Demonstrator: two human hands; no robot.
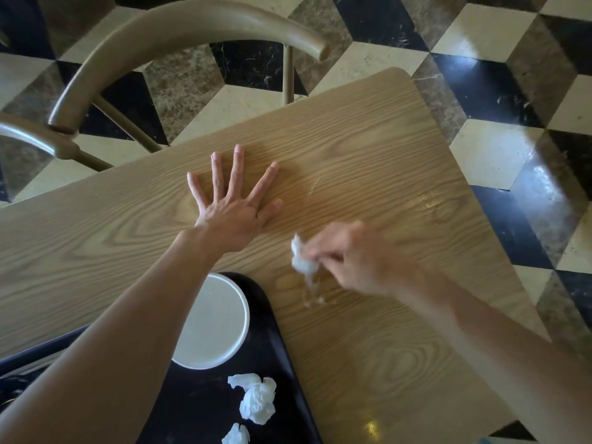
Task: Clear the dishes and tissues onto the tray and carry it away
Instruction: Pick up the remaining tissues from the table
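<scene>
left hand flat on the wooden counter, fingers spread wide, holding nothing. right hand, blurred, pinches a crumpled white tissue against the counter just beside the black tray. on the tray, a white plate partly under the left forearm, a balled tissue near it, and another tissue scrap at the bottom edge. a chair stands beyond the counter.
</scene>
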